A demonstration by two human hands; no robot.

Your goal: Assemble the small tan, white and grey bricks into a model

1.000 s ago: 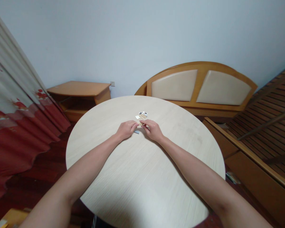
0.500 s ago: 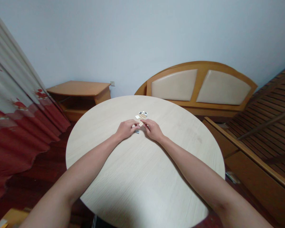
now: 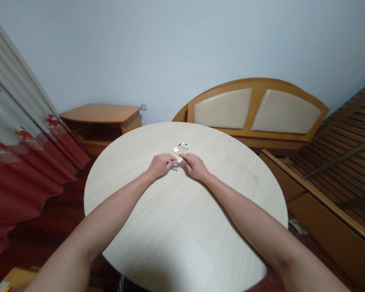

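Note:
Over the middle of the round table (image 3: 158, 211), my left hand (image 3: 162, 165) and my right hand (image 3: 195, 165) face each other with fingers pinched. Between their fingertips is a small pale wooden-looking piece (image 3: 179, 159), held from both sides; its exact kind is too small to make out. Just beyond the hands lie several thin light-brown strips (image 3: 182, 149) and a white sheet or packet with dark round spots (image 3: 183, 144). A flat grey-blue piece (image 3: 174, 168) lies on the tabletop under the left fingertips, partly hidden.
A wooden cabinet (image 3: 100, 112) stands behind the table at the left, and a padded headboard (image 3: 255, 107) leans at the back right. Red and white curtains (image 3: 21, 162) hang at the left. Wooden boards (image 3: 322, 207) and a slatted frame (image 3: 346, 150) stand to the right.
The small pale piece has turned slightly between my fingertips, and the fingers have shifted a little. The things lying on the table have stayed put.

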